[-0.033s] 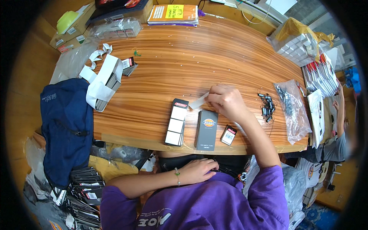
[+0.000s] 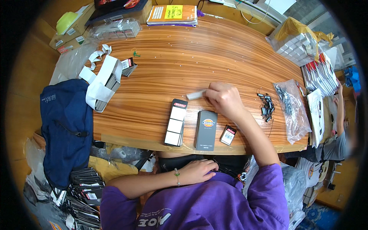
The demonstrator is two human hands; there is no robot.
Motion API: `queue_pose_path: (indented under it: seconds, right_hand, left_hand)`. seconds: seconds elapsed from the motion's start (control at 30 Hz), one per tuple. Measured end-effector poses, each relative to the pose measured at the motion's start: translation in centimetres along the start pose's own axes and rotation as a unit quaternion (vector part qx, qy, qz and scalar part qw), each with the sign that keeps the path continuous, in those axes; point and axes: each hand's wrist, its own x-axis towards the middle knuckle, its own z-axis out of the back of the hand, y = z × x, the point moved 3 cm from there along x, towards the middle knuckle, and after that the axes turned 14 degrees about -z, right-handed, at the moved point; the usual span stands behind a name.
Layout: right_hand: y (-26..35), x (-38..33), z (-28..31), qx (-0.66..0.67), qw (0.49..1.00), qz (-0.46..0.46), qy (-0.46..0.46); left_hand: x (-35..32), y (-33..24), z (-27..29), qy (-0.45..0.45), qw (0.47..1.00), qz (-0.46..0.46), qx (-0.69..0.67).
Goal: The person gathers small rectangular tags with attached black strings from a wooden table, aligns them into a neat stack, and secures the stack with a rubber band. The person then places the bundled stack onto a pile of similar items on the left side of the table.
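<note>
Above the wooden table, my right hand (image 2: 223,97) pinches one end of a short white paper strip (image 2: 196,95), which points out to the left. Just nearer to me stand three piles of tags side by side. The leftmost is a tall black-and-white tag stack (image 2: 175,124) with a red mark on top. In the middle lies a dark grey tag stack (image 2: 206,134) with an oval emblem. To its right is a small barcode tag stack (image 2: 229,135). My left hand (image 2: 200,170), a bracelet on its wrist, lies flat against my lap, fingers stretched and holding nothing.
Black strings (image 2: 267,107) and a clear plastic bag (image 2: 293,111) lie right. At left are a paper-banded tag bundle (image 2: 103,90), loose tags (image 2: 128,66) and a navy bag (image 2: 67,126). Notebooks (image 2: 172,16) and boxes line the far edge. Another person works far right.
My right hand has moved slightly up and away from me, and the paper strip has lifted clear of the tag stacks. My left hand has stayed put.
</note>
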Motion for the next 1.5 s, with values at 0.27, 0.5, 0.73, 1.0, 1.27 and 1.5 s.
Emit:
queue_pose_path:
  seconds: [0.27,0.5,0.73,1.0,1.27,1.5]
  right_hand:
    - [0.9,3.7,0.0,0.115,0.985,-0.080,0.100]
    - [-2.6,5.1,-1.5,0.091,0.972,-0.188,0.111]
    - [-4.5,0.3,3.6,0.220,0.898,-0.325,0.197]
    - [-7.1,-2.2,5.1,0.062,0.938,-0.334,0.068]
    - [-4.7,-7.0,6.2,0.167,0.921,-0.291,0.199]
    - [-5.4,-6.6,5.7,0.055,0.964,-0.259,0.028]
  left_hand:
    - [0.1,0.7,0.3,-0.011,1.000,-0.015,0.020]
    - [0.1,0.3,0.5,-0.013,0.999,-0.022,0.031]
    - [0.1,0.8,0.0,-0.016,0.999,-0.024,0.030]
    - [0.1,0.7,0.0,0.011,0.999,-0.018,0.032]
    - [0.4,0.5,0.5,0.026,0.999,-0.009,0.033]
    - [0.5,0.1,0.7,0.039,0.998,-0.005,0.039]
